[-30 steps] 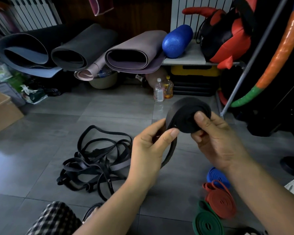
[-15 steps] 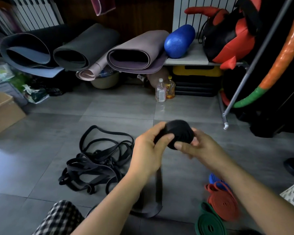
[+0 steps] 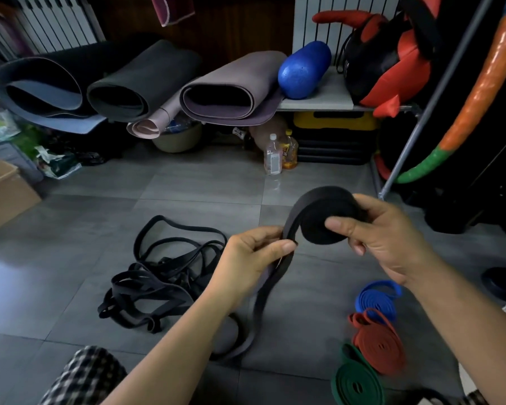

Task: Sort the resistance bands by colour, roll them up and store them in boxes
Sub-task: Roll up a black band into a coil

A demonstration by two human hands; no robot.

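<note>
My right hand grips a partly rolled black resistance band, thumb pressed on the face of the coil. My left hand pinches the band's loose tail just left of the coil; the tail hangs down to the floor in a loop. A tangled heap of black bands lies on the grey floor to the left. Rolled bands lie on the floor at the lower right: a blue band, a red band and a green band.
A cardboard box stands at the far left. Rolled mats and a blue foam roller lie on a low shelf at the back, two bottles below. A metal pole and black-red bag stand at right.
The coil has turned and risen again in my right hand, with another wrap taken up. My left hand slid along the tail, and the loose loop on the floor has shifted.
</note>
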